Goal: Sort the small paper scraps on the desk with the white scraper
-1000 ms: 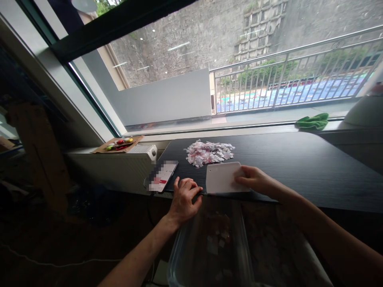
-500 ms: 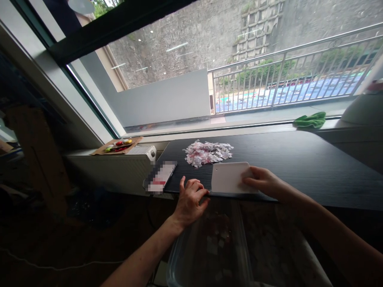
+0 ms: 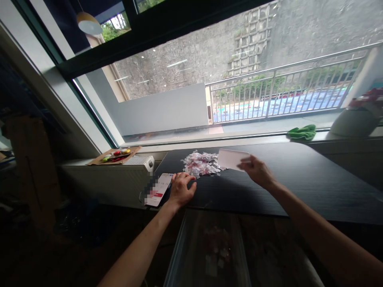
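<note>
A heap of small torn paper scraps (image 3: 200, 162), white with some pink, lies on the black table (image 3: 287, 179). My right hand (image 3: 257, 170) grips the right end of a white plastic scraper (image 3: 233, 159), a flat, thin rectangle. The scraper is tilted up at the heap's right side and hides part of it. My left hand (image 3: 182, 188) is just in front of the heap at its left, fingers bent and apart, holding nothing. Its fingertips are close to the near scraps; whether they touch is unclear. Below the table edge, a clear plastic bin (image 3: 176, 255) has several paper pieces in it.
A phone (image 3: 160, 190) with its screen lit lies beside my left hand at the table's left edge. A radiator (image 3: 104, 179) carries cardboard with small colourful items (image 3: 118, 153). A green cloth (image 3: 302, 132) and a spray bottle (image 3: 356, 117) stand along the window sill.
My right hand has lifted the scraper from the table's near edge and carried it forward to the heap. My left hand has moved forward and left, towards the heap and phone.
</note>
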The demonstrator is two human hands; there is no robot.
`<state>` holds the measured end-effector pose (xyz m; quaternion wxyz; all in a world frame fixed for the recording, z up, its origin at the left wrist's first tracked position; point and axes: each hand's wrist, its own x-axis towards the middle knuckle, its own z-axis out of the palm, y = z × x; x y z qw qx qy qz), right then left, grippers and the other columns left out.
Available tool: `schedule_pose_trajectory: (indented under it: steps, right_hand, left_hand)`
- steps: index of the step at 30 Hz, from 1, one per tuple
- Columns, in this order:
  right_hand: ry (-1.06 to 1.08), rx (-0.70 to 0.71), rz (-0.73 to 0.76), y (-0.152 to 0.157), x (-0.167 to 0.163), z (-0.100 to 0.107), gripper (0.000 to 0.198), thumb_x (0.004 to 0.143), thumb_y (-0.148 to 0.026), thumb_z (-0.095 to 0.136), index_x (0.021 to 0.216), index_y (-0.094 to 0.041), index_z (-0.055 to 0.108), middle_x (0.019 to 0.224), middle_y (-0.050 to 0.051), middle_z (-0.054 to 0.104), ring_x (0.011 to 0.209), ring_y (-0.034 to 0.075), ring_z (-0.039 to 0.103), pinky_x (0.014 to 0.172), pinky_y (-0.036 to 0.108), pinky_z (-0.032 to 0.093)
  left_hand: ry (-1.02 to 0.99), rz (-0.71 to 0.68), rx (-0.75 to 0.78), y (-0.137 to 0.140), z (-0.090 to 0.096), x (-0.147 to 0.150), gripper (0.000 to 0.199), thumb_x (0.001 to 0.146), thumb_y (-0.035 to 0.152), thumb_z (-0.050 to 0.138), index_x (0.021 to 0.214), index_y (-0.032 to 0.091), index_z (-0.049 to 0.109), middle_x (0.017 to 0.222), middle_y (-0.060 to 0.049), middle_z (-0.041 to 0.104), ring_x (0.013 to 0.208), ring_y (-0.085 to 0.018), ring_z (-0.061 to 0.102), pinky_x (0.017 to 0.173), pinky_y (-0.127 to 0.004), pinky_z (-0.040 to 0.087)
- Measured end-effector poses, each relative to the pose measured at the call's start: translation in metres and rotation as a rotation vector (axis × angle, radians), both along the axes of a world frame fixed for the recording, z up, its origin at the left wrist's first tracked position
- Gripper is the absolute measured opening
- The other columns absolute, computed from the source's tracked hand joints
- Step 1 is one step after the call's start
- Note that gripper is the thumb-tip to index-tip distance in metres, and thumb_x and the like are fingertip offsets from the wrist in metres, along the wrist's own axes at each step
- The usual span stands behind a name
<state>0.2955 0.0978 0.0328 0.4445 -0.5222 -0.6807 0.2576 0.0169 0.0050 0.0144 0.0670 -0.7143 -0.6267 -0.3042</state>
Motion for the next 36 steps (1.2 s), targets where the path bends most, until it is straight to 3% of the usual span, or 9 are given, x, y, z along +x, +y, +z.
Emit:
schedule_pose_trajectory:
  steps: [5,11,16,24,30,36]
  right_hand:
    - [-0.182,0.136,0.072,0.003,-0.028,0.001,0.011,0.083,-0.025,0.056,0.092,-0.023,0.062,0.091,0.006,0.077,0.082,0.024,0.072,0.069,0.037,0.054]
    - [-0.166,0.163,0.146,-0.015,0.002,-0.006,0.010,0.082,-0.027,0.052,0.086,-0.023,0.060,0.084,0.006,0.077,0.075,0.023,0.072,0.067,0.034,0.055]
    - [-0.042,0.131,0.130,-0.027,0.027,-0.010,0.015,0.083,-0.032,0.052,0.091,-0.022,0.058,0.085,0.008,0.077,0.082,0.023,0.073,0.071,0.037,0.056]
    - [0.038,0.069,0.068,-0.029,0.018,-0.017,0.015,0.082,-0.032,0.052,0.092,-0.023,0.058,0.085,0.008,0.077,0.082,0.024,0.073,0.072,0.038,0.055]
    - [-0.105,0.118,-0.021,-0.034,0.011,-0.008,0.012,0.080,-0.029,0.055,0.089,-0.024,0.060,0.084,0.006,0.077,0.080,0.026,0.073,0.065,0.035,0.053]
    - [-0.167,0.148,-0.002,-0.036,0.018,-0.002,0.012,0.082,-0.029,0.053,0.090,-0.024,0.060,0.085,0.005,0.077,0.078,0.024,0.073,0.064,0.033,0.052]
  left_hand:
    - [0.009,0.002,0.001,0.003,-0.017,0.000,0.014,0.077,0.024,0.060,0.087,0.022,0.069,0.091,-0.005,0.065,0.099,-0.024,0.057,0.104,-0.054,0.031]
    - [0.032,-0.011,0.070,0.000,-0.018,0.003,0.011,0.076,0.021,0.058,0.080,0.022,0.068,0.085,-0.004,0.065,0.095,-0.023,0.057,0.105,-0.053,0.030]
    - [0.058,-0.005,0.117,-0.002,-0.017,0.005,0.010,0.075,0.019,0.056,0.076,0.022,0.066,0.081,-0.003,0.065,0.094,-0.023,0.057,0.105,-0.052,0.030]
    - [0.085,-0.005,0.115,-0.003,-0.015,0.005,0.010,0.075,0.018,0.055,0.076,0.021,0.065,0.080,-0.004,0.065,0.093,-0.023,0.057,0.104,-0.051,0.031]
    - [0.082,0.002,0.099,-0.003,-0.016,0.006,0.011,0.075,0.018,0.055,0.076,0.021,0.065,0.081,-0.003,0.065,0.094,-0.024,0.057,0.104,-0.052,0.030]
    - [0.076,0.001,0.101,-0.003,-0.016,0.006,0.010,0.075,0.018,0.056,0.077,0.021,0.066,0.081,-0.004,0.065,0.094,-0.024,0.057,0.105,-0.052,0.030]
